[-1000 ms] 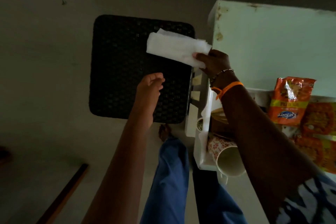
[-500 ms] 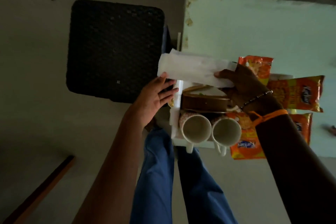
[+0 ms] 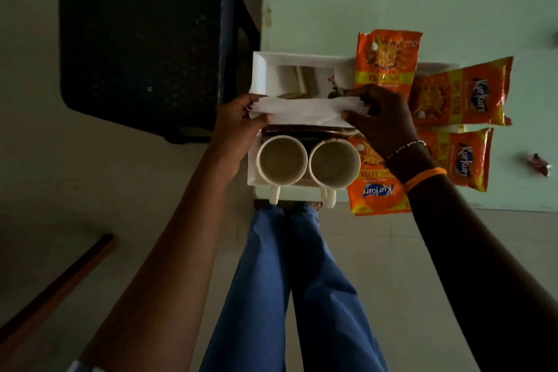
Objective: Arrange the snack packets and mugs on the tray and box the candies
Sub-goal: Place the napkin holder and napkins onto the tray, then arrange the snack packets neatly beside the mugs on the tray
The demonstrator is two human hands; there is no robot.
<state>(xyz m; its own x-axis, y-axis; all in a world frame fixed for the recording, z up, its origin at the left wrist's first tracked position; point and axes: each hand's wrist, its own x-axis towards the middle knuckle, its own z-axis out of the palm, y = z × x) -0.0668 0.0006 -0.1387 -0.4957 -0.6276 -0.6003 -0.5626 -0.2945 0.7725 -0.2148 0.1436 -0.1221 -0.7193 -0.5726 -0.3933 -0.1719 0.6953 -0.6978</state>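
Fingers (image 3: pixel 259 118) of both hands pinching a white tissue (image 3: pixel 305 112) taut above tray (image 3: pixel 259 75) and mugs (image 3: pixel 282 160)

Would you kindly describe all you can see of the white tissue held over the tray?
The tissue is a white, thin, soft-looking sheet, folded into a long creased strip. It is stretched level above the tray, beyond the two mugs. The left hand pinches its left end and the right hand pinches its right end.
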